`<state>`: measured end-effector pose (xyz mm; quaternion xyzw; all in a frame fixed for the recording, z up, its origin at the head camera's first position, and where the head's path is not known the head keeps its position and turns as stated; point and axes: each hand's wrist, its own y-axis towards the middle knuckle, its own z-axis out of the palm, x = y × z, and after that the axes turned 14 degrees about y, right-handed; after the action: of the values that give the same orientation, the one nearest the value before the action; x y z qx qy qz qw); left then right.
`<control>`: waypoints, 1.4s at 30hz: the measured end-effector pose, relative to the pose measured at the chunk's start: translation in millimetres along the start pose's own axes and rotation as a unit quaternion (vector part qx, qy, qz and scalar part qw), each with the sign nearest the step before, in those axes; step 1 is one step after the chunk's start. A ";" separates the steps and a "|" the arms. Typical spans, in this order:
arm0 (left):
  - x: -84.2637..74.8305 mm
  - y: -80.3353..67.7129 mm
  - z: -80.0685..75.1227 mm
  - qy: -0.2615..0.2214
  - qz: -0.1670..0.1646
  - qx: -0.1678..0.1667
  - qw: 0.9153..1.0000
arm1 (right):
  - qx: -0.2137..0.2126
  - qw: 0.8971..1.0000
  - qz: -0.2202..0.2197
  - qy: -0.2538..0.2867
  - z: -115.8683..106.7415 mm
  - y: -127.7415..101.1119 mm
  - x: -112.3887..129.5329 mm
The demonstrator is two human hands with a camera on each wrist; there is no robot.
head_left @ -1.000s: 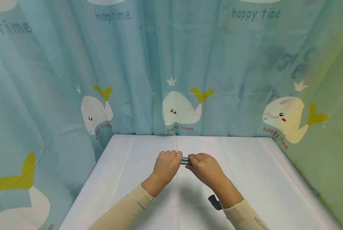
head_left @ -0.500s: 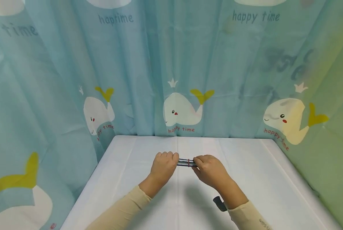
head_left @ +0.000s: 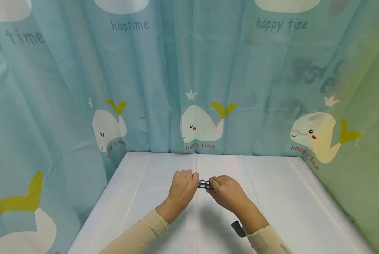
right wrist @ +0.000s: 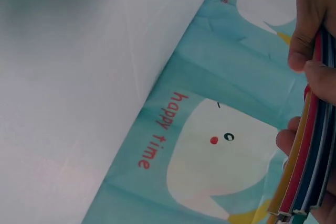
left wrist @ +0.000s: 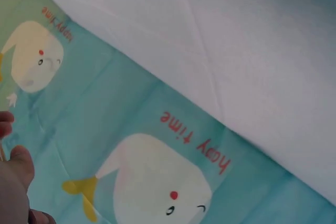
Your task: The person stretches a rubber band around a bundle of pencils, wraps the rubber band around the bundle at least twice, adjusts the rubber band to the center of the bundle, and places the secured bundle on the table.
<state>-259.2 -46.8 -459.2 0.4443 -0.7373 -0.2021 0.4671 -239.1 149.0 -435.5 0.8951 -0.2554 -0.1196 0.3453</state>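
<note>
In the head view, a bundle of slim, dark-looking sticks is held above the white table between both hands. My left hand grips it at the left and hides that end. At the right, my right hand pinches it with thumb and fingers. The right wrist view shows yellow, red and blue sticks side by side, with a bit of red band near the thumb; their exact kind is unclear. In the left wrist view, only some fingers show at the left edge, and no sticks can be made out.
The white table lies under both hands. A teal whale-print curtain hangs round its back and sides. Something dark sits by the right wrist, partly behind the forearm.
My right hand slid right along the bundle, baring a red band in the head view. Since then it has come back left, closer to my left hand, and the band is covered there.
</note>
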 end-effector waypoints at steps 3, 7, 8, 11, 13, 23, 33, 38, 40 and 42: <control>-1.2 1.2 0.4 0.002 -0.003 -0.018 1.000 | -0.014 1.000 -0.004 0.005 2.2 1.9 1.0; -0.9 2.7 -0.5 0.011 0.001 -0.037 0.999 | -0.020 1.000 -0.006 0.006 5.8 6.0 2.6; -0.1 2.9 -0.9 0.013 0.003 -0.037 0.999 | -0.017 1.000 -0.004 0.005 6.1 6.4 2.6; 4.3 2.7 -0.8 0.016 0.001 -0.030 0.999 | -0.016 1.000 0.018 -0.004 3.8 4.0 0.9; 7.6 2.1 -0.8 0.014 0.001 -0.025 1.000 | -0.015 0.999 0.029 -0.009 1.0 1.2 -1.1; 4.0 2.5 -4.8 0.010 0.006 -0.039 0.999 | -0.017 1.000 0.001 -0.016 5.5 7.7 0.5; -0.4 -2.4 -6.0 0.008 0.013 -0.039 0.999 | -0.031 0.999 0.035 -0.020 17.2 8.6 16.7; 7.2 -2.9 -2.9 0.006 0.011 -0.015 1.000 | -0.022 0.998 0.058 -0.030 10.8 7.3 13.1; 9.7 -4.7 -0.7 0.003 0.011 -0.008 1.000 | -0.011 0.998 0.051 -0.022 8.7 5.5 10.5; 11.9 -7.0 1.9 0.000 0.006 -0.006 1.000 | -0.005 0.999 0.038 -0.007 7.6 5.2 8.2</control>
<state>-259.5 -60.7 -459.0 0.4370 -0.7385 -0.2035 0.4714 -237.2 137.1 -437.9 0.8819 -0.2915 -0.1142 0.3525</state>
